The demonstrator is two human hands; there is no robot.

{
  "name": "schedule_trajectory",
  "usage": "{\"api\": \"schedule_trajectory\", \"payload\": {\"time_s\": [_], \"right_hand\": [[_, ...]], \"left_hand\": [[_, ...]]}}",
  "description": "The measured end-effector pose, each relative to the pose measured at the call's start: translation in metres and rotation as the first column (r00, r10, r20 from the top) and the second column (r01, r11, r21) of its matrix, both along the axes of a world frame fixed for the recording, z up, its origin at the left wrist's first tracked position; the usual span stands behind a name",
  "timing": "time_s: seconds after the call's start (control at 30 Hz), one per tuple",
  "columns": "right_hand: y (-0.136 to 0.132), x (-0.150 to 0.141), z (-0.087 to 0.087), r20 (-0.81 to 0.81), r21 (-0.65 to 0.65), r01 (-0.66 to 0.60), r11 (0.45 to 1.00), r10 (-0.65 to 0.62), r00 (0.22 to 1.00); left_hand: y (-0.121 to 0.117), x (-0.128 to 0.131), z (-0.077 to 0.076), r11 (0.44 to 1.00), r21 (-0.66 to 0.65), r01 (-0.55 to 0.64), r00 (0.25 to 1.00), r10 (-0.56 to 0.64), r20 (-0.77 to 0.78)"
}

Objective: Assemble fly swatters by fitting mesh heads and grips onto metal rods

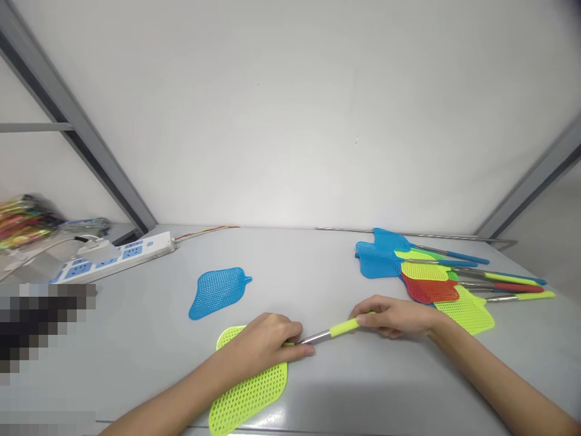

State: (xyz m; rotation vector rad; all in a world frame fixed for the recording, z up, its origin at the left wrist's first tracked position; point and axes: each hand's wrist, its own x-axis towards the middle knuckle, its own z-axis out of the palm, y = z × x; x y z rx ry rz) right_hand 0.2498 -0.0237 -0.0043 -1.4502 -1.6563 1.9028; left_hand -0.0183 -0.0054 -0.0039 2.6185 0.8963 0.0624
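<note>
A yellow-green fly swatter (pixel 254 396) lies low over the grey table, its perforated head partly under my left wrist. My left hand (pixel 272 342) is closed at the neck, where the metal rod meets the head; its fingers hide the joint. Around the end of the yellow-green grip sleeve, my right hand (pixel 385 316) is closed with thumb and fingers. Between the two hands the silver rod and part of the sleeve show. Beyond my left hand, a loose blue swatter head (pixel 218 293) without a rod rests on the table.
Several swatters with rods lie piled at the right, a red swatter (pixel 431 287) among them. A white power strip (pixel 131 257) with a plug stands at the left. A thin metal rod (pixel 436 236) runs along the back wall. Colourful bagged items (pixel 27 221) are at far left.
</note>
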Motion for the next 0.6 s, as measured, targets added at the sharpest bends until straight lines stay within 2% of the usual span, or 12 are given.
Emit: {"api": "schedule_trajectory", "payload": {"time_s": [0.17,0.3,0.4,0.47,0.6], "right_hand": [[0.000,0.000,0.003,0.008,0.017,0.058,0.998,-0.058,0.998],[0.004,0.008,0.010,-0.051,0.119,0.208,0.971,-0.203,0.978],[0.010,0.019,0.012,-0.134,0.161,0.328,0.931,-0.308,0.942],[0.015,0.029,0.012,-0.218,0.149,0.441,0.885,-0.406,0.888],[0.025,0.057,0.010,-0.385,0.178,0.660,0.730,-0.566,0.730]], "left_hand": [[0.000,0.001,0.001,1.000,-0.024,0.009,0.999,-0.008,0.053],[0.001,0.003,0.006,1.000,-0.015,0.025,0.990,-0.023,0.138],[0.004,0.002,0.007,0.999,0.049,-0.016,0.975,0.005,0.222],[0.009,-0.001,0.006,0.989,0.100,-0.108,0.962,0.078,0.262],[0.026,-0.016,0.003,0.928,0.156,-0.339,0.923,0.296,0.247]]}}
